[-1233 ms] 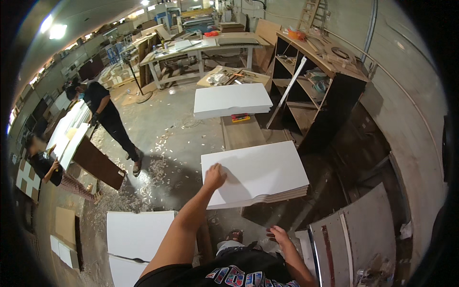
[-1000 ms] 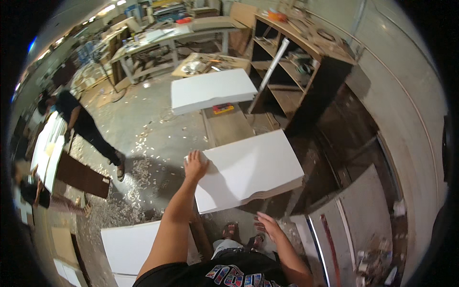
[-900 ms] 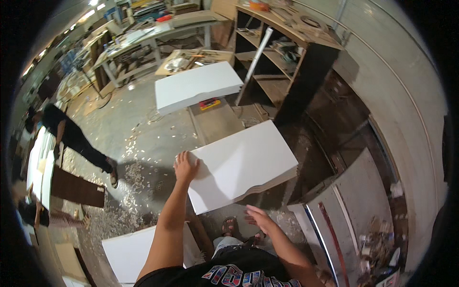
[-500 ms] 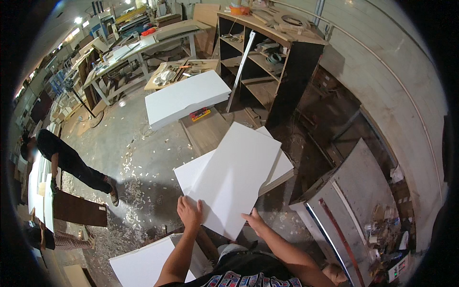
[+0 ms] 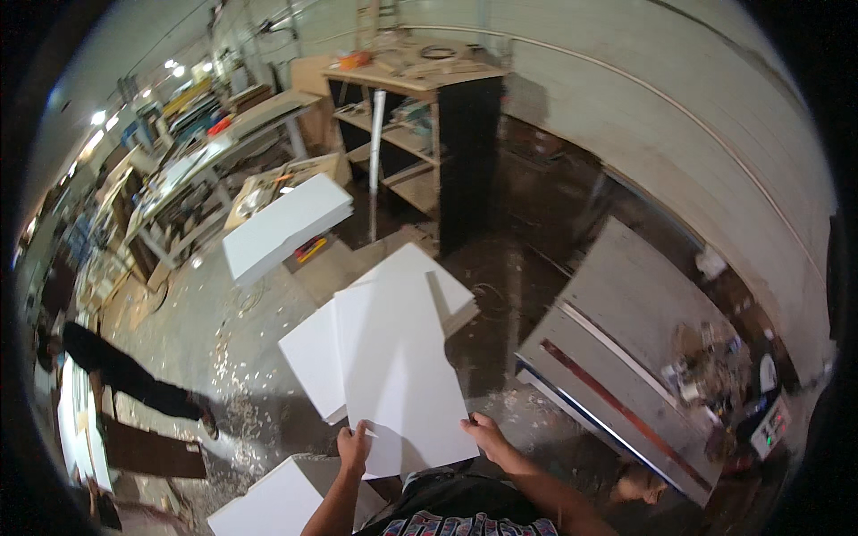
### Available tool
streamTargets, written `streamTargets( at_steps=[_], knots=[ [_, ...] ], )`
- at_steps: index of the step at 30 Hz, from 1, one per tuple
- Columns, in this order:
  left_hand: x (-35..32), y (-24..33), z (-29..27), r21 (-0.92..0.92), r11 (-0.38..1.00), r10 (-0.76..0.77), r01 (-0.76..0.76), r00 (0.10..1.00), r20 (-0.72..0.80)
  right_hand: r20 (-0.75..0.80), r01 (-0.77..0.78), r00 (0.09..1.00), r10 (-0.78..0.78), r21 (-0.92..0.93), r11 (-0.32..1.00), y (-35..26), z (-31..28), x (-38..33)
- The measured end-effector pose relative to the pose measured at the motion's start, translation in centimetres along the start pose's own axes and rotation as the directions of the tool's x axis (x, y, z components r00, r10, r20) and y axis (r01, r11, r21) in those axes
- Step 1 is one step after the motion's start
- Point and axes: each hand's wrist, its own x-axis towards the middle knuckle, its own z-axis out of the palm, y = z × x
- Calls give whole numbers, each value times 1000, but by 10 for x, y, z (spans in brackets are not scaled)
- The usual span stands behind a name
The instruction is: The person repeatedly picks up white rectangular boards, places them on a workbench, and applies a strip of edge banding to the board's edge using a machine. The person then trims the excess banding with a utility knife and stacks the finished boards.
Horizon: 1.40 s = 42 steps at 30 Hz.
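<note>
L hand (image 5: 355, 444) & R hand (image 5: 485, 432): both closed on near edge of white panel (image 5: 402, 366), 1 per corner. Panel lies angled atop panel stack (image 5: 315, 355). Beyond: 2nd stack (image 5: 284, 225), shelf unit (image 5: 427, 125), floor (image 5: 223, 330) w/ shavings.

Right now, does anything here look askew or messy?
Yes. The top white panel, held by both hands, sits turned across the stack beneath. Wood shavings litter the floor left of it.

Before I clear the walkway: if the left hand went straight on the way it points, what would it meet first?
The left hand already grips the near edge of the top white panel. Going on, it would probably slide along that panel toward the white stack beneath; depth is unclear.
</note>
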Motion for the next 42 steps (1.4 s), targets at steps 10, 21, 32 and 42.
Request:
streamTargets(
  at_steps=[10, 21, 32, 42],
  knots=[
    [-149, 55, 172, -236, 968, 117, -85, 985, 127, -290, 173, 953, -85, 293, 940, 83, -192, -149],
    [-269, 92, 351, 51, 980, 131, -190, 826, 548, -609, 597, 793, 33, 786, 161, 142, -275, -273],
    [-319, 88, 474, 5, 682, -134, -732, -118, 984, -684, 623, 701, 203, 726, 291, 173, -330, -236],
    [-184, 239, 599, -173, 179, 704, -969, 3, 711, -818, 580, 420, 394, 576, 577, 209, -373, -211]
  ],
)
